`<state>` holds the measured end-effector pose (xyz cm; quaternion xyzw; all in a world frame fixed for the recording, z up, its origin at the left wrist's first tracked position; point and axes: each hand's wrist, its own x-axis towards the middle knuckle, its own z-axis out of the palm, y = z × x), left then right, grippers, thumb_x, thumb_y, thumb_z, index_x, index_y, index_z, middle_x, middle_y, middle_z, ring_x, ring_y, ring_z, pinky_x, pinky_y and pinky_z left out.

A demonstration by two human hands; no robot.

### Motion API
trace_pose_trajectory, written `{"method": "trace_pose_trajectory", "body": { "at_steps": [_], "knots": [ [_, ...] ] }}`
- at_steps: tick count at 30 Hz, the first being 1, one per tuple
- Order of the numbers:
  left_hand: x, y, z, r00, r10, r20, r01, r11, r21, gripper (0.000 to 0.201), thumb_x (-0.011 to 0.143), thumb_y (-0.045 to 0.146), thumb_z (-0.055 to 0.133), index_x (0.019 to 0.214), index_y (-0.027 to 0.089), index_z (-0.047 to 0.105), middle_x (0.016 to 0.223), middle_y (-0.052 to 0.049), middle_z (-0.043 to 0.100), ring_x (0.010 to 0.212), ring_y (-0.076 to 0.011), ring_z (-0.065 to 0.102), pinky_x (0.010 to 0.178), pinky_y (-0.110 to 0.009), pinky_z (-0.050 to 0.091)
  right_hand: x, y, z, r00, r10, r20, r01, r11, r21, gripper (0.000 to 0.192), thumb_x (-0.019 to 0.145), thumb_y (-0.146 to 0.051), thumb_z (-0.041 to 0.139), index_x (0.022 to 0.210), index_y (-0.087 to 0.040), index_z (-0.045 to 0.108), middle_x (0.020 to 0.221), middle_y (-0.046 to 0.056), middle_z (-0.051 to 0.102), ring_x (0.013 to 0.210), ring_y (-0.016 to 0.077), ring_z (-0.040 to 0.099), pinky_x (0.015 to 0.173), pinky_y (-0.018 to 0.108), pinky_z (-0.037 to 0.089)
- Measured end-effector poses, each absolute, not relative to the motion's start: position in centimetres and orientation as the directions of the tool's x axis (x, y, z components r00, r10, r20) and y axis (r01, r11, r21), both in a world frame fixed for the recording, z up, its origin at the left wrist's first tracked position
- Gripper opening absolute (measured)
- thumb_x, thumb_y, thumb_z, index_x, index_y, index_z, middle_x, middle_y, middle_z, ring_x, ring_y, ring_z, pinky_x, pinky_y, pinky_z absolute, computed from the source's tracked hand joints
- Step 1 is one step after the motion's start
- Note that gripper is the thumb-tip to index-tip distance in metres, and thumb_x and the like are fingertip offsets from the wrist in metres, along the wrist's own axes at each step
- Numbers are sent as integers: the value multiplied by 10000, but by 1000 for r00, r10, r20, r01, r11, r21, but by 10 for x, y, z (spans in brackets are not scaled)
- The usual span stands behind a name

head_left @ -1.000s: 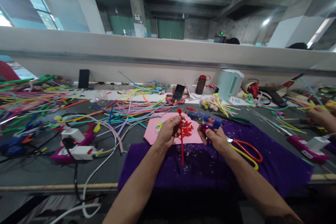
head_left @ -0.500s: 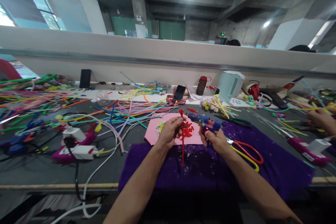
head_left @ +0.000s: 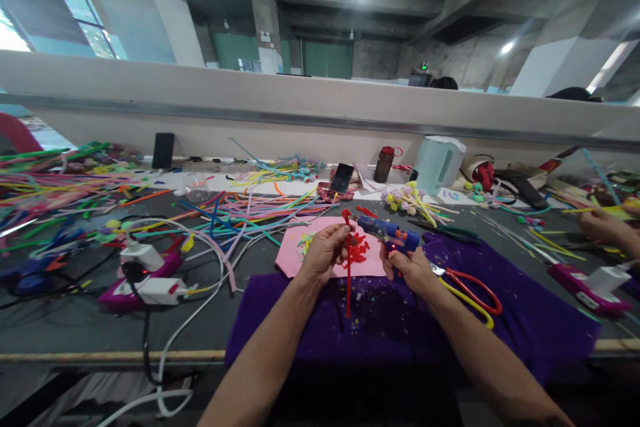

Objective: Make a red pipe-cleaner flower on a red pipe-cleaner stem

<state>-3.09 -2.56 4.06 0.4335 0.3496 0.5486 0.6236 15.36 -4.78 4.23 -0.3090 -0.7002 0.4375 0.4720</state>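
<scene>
left hand (head_left: 323, 252) clenched on red pipe cleaner (head_left: 347, 280), above purple cloth (head_left: 525, 320) | right hand (head_left: 407, 265) grasping blue glue gun (head_left: 387, 233), nozzle touching pipe cleaner top

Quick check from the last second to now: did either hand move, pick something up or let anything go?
Barely. The right hand brought the blue glue gun slightly left, its nozzle closer to the top of the red pipe cleaner held upright in the left hand. Nothing was picked up or released; both hands kept their grip. The scissors, pink sheet and purple cloth lie as before.
</scene>
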Motion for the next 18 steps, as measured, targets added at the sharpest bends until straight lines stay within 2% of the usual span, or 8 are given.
{"method": "trace_pose_trajectory", "body": {
  "at_steps": [8, 18],
  "knots": [
    [-31, -26, 42, 133, 990, 35, -373, 18, 928, 316, 663, 391, 645, 855, 141, 618, 603, 11, 615, 332, -18, 426, 296, -147, 228, 157, -45, 41, -391, 828, 402, 89, 469, -879, 331, 801, -408, 467, 582, -163, 506, 420, -11, 473, 407, 99, 408, 443, 238, 312],
    [-31, -26, 42, 123, 990, 62, -377, -11, 926, 275, 692, 375, 632, 831, 139, 613, 602, 10, 615, 328, -13, 420, 292, -144, 219, 157, -45, 37, -376, 834, 405, 71, 461, -884, 254, 803, -378, 491, 677, -160, 527, 434, -26, 475, 410, 98, 412, 451, 237, 316]
  ]
}}
